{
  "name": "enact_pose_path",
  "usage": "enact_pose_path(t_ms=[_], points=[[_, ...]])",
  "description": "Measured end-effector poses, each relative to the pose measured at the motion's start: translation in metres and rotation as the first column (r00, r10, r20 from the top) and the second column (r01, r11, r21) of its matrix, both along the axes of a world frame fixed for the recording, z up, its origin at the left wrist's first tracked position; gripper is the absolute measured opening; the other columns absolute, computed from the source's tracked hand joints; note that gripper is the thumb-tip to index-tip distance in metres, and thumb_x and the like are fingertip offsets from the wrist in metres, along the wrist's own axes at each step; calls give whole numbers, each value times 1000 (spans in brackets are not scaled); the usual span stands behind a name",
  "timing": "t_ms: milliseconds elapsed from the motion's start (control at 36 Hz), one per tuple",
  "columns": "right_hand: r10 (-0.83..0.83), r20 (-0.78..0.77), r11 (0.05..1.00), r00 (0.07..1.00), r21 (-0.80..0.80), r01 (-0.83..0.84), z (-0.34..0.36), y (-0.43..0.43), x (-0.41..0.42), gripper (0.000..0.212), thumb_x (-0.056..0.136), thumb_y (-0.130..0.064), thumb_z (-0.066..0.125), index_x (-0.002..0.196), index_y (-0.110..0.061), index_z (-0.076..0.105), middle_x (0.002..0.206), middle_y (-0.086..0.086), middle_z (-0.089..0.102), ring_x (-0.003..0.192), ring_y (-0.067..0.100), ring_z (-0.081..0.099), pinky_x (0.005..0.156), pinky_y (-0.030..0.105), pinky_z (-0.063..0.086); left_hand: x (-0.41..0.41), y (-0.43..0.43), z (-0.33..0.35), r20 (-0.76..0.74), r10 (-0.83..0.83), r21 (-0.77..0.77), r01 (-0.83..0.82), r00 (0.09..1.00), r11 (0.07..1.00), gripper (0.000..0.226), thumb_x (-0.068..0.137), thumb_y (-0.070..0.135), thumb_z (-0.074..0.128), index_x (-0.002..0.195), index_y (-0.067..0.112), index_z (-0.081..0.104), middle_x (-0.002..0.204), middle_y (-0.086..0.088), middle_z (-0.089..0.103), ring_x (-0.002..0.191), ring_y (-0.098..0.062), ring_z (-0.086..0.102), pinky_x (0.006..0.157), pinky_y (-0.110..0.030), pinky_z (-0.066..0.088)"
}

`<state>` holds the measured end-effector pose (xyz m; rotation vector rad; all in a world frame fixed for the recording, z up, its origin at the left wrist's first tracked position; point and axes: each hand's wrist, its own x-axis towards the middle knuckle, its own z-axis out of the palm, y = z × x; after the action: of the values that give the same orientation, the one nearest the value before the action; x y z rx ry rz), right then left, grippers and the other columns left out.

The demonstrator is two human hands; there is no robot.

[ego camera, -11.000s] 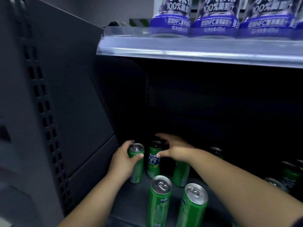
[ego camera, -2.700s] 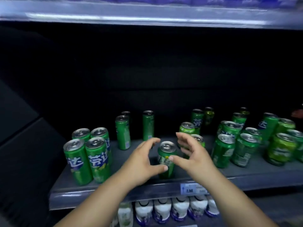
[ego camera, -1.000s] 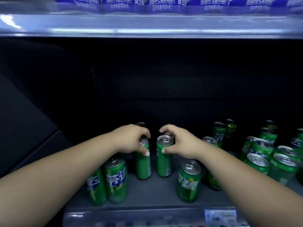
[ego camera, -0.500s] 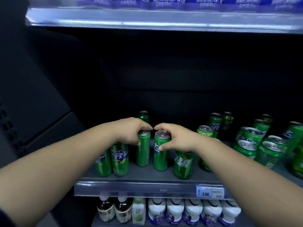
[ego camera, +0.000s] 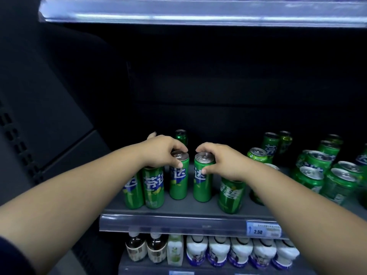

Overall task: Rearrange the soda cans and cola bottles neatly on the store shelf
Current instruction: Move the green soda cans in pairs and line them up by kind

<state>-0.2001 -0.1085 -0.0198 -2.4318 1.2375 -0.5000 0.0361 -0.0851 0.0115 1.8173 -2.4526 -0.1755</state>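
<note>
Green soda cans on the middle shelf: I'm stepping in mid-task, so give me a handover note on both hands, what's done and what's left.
Left hand: gripping the top of a slim green can, upright on the shelf.
Right hand: gripping the neighbouring slim can, also upright; a small gap between the two.
Done: two slim cans stand paired at the front left.
Left: a Sprite can under the right wrist, a lone can at the back, and the loose cluster at right, some tilted, need lining up.
</note>
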Motion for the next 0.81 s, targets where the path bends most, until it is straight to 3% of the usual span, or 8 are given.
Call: enact_pose_path(t_ms=[194, 389, 472, 556, 667, 806], points=[[3, 84, 1000, 996, 17, -4, -1, -5, 10, 54, 73, -23, 86, 113, -37, 54, 108, -9, 65, 99, 12, 64, 91, 41, 53, -1, -10, 2, 56, -33, -85, 38, 998, 996, 54, 77, 53, 73, 127, 44, 57, 121, 20, 64, 119, -7, 54, 105, -41, 23], [-18, 125, 999, 992, 42, 13, -1, -12, 21, 53, 73, -19, 86, 113, -33, 55, 110, -9, 64, 102, 12, 63, 93, 42, 53, 1, -20, 5, 51, -14, -74, 18, 999, 997, 49, 77, 47, 75, 123, 42, 58, 120, 18, 63, 118, -10, 54, 100, -39, 28], [-15, 125, 999, 992, 50, 9, 0, -16, 25, 55, 73, -19, 87, 115, -32, 55, 112, -9, 64, 103, 11, 62, 94, 38, 53, 4, -26, 5, 13, -1, -57, 2, 1000, 998, 49, 77, 43, 77, 122, 40, 59, 119, 18, 63, 115, -10, 55, 102, -39, 36], [9, 126, 999, 992, 51, -15, 1, -17, 28, 56, 73, -18, 87, 117, -32, 54, 112, -10, 63, 103, 9, 62, 93, 33, 52, 9, -30, 5, -111, -8, 10, 9, 994, 1000, 48, 76, 32, 81, 120, 34, 63, 107, 16, 62, 106, -10, 59, 94, -33, 47], [39, 131, 998, 991, 43, -45, 0, -19, 33, 52, 72, -15, 87, 112, -30, 55, 107, -10, 64, 100, 11, 63, 90, 33, 53, 13, -30, 7, -114, -30, 10, 31, 993, 999, 49, 76, 28, 82, 121, 30, 64, 107, 15, 63, 97, -6, 58, 85, -25, 45], [39, 140, 999, 989, 25, -43, -3, -24, 39, 51, 72, -16, 87, 106, -32, 53, 106, -8, 65, 100, 13, 63, 92, 38, 53, 19, -32, 3, -148, -19, -7, 18, 989, 1000, 49, 75, 28, 83, 120, 28, 64, 113, 12, 67, 99, -7, 60, 89, -28, 49]])
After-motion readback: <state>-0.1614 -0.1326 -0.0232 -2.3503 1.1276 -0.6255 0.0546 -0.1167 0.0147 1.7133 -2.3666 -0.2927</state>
